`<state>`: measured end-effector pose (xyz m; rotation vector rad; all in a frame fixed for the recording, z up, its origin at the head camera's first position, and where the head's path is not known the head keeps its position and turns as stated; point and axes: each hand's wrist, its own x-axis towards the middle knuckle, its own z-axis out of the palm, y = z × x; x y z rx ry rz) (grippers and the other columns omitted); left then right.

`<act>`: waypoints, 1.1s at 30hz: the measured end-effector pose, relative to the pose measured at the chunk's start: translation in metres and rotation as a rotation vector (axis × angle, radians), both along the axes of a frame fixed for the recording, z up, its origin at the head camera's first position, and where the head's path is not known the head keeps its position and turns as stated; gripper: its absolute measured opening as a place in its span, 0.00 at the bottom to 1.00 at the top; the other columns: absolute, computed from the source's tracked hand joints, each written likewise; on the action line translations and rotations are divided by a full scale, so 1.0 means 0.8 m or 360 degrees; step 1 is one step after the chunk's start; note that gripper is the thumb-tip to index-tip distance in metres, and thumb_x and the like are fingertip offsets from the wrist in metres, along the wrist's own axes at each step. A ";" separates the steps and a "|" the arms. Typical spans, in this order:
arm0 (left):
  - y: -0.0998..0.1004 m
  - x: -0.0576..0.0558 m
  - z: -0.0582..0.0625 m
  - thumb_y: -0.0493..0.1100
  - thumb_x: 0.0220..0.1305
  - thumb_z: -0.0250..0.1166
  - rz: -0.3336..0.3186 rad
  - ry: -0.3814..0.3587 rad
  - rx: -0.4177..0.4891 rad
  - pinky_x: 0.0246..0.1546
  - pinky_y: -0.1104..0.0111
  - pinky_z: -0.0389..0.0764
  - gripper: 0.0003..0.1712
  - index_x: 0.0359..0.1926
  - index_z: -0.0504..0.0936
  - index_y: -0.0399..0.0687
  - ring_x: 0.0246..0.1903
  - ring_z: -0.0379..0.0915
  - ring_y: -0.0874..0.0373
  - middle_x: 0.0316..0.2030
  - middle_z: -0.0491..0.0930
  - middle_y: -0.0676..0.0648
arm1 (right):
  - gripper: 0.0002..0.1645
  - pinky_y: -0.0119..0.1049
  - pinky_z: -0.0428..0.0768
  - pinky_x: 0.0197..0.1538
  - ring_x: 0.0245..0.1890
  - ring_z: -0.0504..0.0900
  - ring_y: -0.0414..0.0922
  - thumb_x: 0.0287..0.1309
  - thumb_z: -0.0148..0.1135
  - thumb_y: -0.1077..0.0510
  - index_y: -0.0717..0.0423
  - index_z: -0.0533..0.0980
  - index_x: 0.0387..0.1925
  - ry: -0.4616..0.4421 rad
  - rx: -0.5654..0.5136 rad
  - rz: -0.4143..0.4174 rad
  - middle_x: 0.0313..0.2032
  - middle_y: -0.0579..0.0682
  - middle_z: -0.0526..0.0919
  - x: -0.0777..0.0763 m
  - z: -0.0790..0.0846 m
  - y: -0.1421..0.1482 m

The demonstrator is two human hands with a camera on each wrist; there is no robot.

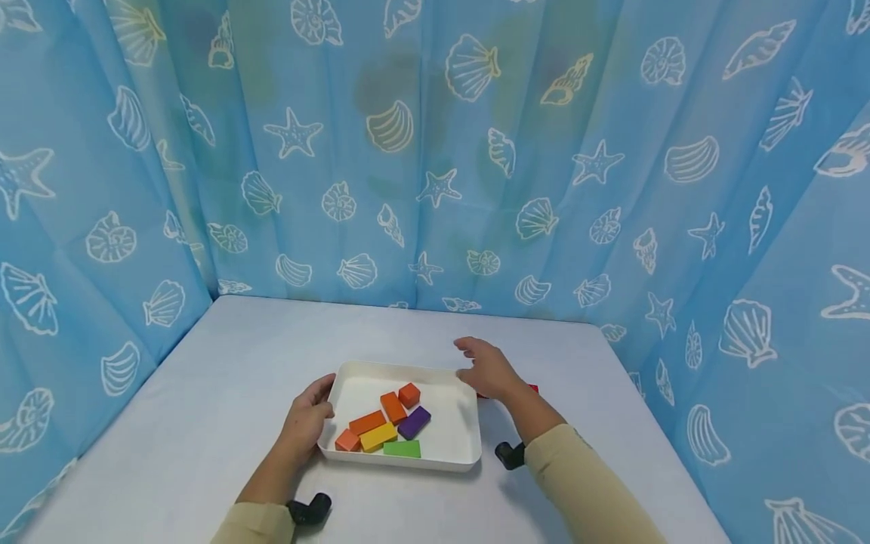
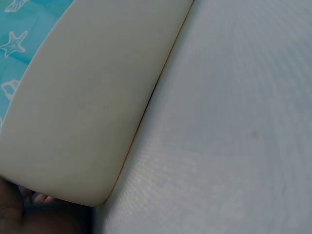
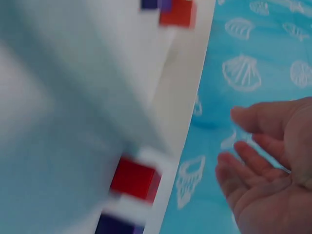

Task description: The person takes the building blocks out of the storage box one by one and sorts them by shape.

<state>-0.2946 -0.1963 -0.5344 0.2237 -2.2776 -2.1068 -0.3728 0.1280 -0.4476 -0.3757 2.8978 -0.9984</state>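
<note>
A shallow white tray [image 1: 445, 434] sits on the table with several wooden blocks in its left and middle part: orange blocks, a yellow block [image 1: 378, 437], a purple block [image 1: 414, 423] and a green block [image 1: 402, 449]. At the tray's left end, my left hand [image 1: 303, 420] grips the rim, thumb on the near side. The left wrist view has the tray's outer wall [image 2: 92, 102] close up. My right hand [image 1: 491, 369] is raised over the tray's far right corner, fingers loosely bent and nothing in them. Beyond the tray wall lies a red block [image 3: 134, 179], partly behind my right wrist in the head view.
A dark block [image 3: 117, 225] lies beside the red one, outside the tray. The white table [image 1: 272, 332] extends around the tray. Blue curtains [image 1: 435, 227] with shell and starfish prints enclose its back and sides. Each wrist carries a black camera mount [image 1: 510, 455].
</note>
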 end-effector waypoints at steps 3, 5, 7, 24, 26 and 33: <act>0.001 -0.005 0.003 0.27 0.64 0.50 0.0000 0.0000 0.0010 0.77 0.46 0.54 0.41 0.80 0.62 0.37 0.80 0.50 0.38 0.80 0.59 0.35 | 0.34 0.57 0.81 0.64 0.68 0.77 0.59 0.67 0.71 0.63 0.53 0.74 0.73 -0.0069 -0.0052 0.0140 0.69 0.58 0.78 -0.007 0.002 -0.027; 0.002 -0.006 0.004 0.27 0.64 0.51 -0.0005 -0.0009 0.0011 0.77 0.45 0.54 0.41 0.80 0.62 0.37 0.80 0.50 0.38 0.80 0.58 0.35 | 0.33 0.56 0.81 0.64 0.67 0.77 0.58 0.67 0.71 0.63 0.53 0.75 0.72 -0.0117 -0.0040 0.0230 0.69 0.57 0.78 -0.009 0.000 -0.042; 0.003 -0.007 0.004 0.27 0.64 0.51 -0.0007 -0.0020 0.0009 0.77 0.45 0.54 0.42 0.80 0.62 0.37 0.81 0.49 0.37 0.80 0.58 0.35 | 0.33 0.54 0.82 0.63 0.66 0.78 0.57 0.66 0.72 0.63 0.53 0.76 0.71 -0.0159 -0.0004 0.0302 0.68 0.56 0.79 -0.008 -0.003 -0.055; 0.003 -0.003 0.000 0.27 0.63 0.51 -0.0010 -0.0038 -0.0069 0.76 0.44 0.55 0.42 0.80 0.62 0.38 0.80 0.50 0.36 0.80 0.59 0.34 | 0.29 0.52 0.84 0.61 0.59 0.81 0.53 0.59 0.78 0.63 0.51 0.82 0.63 -0.0375 0.0104 0.0398 0.55 0.50 0.84 -0.006 -0.027 -0.086; 0.002 -0.001 -0.002 0.28 0.64 0.51 -0.0002 -0.0037 -0.0081 0.76 0.44 0.56 0.41 0.80 0.63 0.39 0.80 0.50 0.36 0.80 0.59 0.34 | 0.29 0.52 0.84 0.61 0.59 0.81 0.53 0.59 0.77 0.63 0.51 0.82 0.63 -0.0373 0.0111 0.0414 0.55 0.51 0.84 -0.005 -0.030 -0.087; -0.001 -0.001 0.005 0.28 0.64 0.51 0.0005 -0.0018 -0.0074 0.75 0.45 0.58 0.41 0.80 0.63 0.38 0.80 0.52 0.37 0.79 0.60 0.35 | 0.28 0.52 0.83 0.61 0.58 0.81 0.52 0.60 0.78 0.62 0.49 0.83 0.61 -0.0356 0.0216 0.0419 0.55 0.50 0.84 -0.009 -0.025 -0.091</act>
